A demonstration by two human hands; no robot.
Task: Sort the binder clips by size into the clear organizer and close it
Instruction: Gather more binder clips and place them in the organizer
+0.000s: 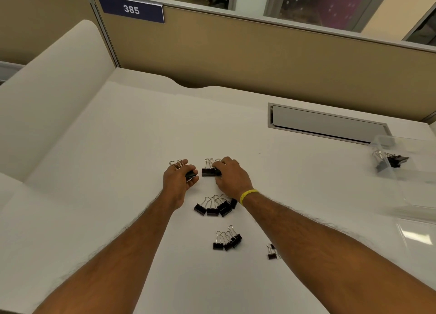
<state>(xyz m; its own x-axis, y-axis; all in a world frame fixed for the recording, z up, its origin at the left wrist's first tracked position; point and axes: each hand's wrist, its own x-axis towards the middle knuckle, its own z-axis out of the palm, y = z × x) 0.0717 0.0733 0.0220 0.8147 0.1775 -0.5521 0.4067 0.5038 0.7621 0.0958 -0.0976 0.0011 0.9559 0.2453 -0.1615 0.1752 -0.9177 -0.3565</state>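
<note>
Black binder clips lie in groups on the white desk. My left hand point(179, 181) grips large clips point(191, 175); their wire handles stick out past the fingers. My right hand point(232, 175) pinches another large clip next to a large clip point(207, 171) on the desk. Below the hands lies a cluster of medium clips point(213, 207), then a cluster of smaller clips point(227, 240), and a tiny pair point(271, 252) beside my right forearm. The clear organizer point(401, 172) stands open at the right edge, with a few large clips point(389, 161) in its far compartment.
A grey cable hatch point(328, 122) is set into the desk point(118, 148) behind the organizer. A tan partition with a sign reading 385 point(131, 9) bounds the far side. A white curved divider point(54, 82) rises on the left.
</note>
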